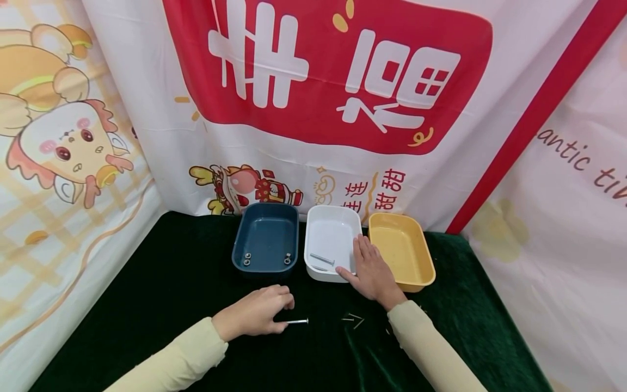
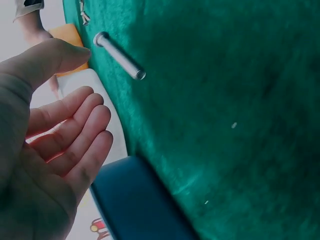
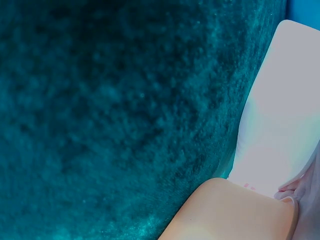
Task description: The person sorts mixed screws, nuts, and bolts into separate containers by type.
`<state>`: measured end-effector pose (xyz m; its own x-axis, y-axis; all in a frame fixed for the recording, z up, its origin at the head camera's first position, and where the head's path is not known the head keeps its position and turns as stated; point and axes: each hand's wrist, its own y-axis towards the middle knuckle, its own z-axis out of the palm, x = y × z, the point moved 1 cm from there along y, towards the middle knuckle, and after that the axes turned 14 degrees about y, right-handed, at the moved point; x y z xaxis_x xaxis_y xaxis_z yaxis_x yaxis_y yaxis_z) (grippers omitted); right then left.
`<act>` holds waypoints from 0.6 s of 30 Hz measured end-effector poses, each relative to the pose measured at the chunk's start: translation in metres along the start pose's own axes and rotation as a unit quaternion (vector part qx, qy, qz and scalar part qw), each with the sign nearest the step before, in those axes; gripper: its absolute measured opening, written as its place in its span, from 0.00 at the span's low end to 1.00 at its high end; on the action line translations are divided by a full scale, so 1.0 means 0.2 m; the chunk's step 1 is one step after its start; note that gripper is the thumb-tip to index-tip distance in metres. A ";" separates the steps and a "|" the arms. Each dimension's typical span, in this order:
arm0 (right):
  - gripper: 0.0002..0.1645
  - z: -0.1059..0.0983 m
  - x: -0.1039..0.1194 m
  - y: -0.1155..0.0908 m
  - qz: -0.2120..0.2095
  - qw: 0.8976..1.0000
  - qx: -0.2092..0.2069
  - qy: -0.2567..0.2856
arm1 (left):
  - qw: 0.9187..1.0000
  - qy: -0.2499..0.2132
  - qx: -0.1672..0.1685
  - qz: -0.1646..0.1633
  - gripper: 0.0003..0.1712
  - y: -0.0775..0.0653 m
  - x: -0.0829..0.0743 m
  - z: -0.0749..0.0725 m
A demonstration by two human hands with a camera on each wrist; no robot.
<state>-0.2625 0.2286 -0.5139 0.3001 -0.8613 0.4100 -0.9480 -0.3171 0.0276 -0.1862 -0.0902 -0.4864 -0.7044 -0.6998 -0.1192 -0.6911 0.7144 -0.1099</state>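
My left hand (image 1: 274,313) rests on the green cloth (image 1: 171,283) with its fingers loosely bent. It holds nothing. A silver bolt (image 1: 297,322) lies flat on the cloth just right of its fingertips. In the left wrist view the bolt (image 2: 119,56) lies free beyond the open palm and fingers (image 2: 75,125). My right hand (image 1: 367,267) lies flat with straight fingers on the right rim of the white tray (image 1: 333,223). That tray holds a bolt (image 1: 321,259). In the right wrist view a finger (image 3: 235,215) shows beside the white tray (image 3: 280,125).
A blue tray (image 1: 266,218) with two nuts (image 1: 247,259) stands left of the white one. A yellow tray (image 1: 399,247) stands to its right. A few thin nails (image 1: 354,319) lie on the cloth near my right wrist. Printed banners wall in the table.
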 end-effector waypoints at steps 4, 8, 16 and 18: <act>0.65 0.01 0.00 0.00 -0.003 1.000 -0.001 0.003 | 1.000 -0.008 0.002 0.002 0.15 0.01 0.00 0.05; 0.65 0.01 -0.01 0.00 -0.004 1.000 -0.004 0.004 | 1.000 -0.014 0.008 0.002 0.15 0.02 0.00 0.09; 0.64 0.00 0.00 -0.01 -0.008 1.000 -0.010 0.001 | 1.000 -0.026 0.015 0.002 0.11 0.03 -0.01 0.12; 0.64 0.00 0.00 -0.01 -0.008 1.000 -0.010 0.000 | 1.000 -0.026 0.014 0.004 0.09 0.04 -0.01 0.12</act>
<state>-0.2611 0.2289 -0.5140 0.3152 -0.8563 0.4092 -0.9451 -0.3226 0.0529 -0.1865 -0.0831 -0.5109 -0.6993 -0.6938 -0.1719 -0.6807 0.7198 -0.1362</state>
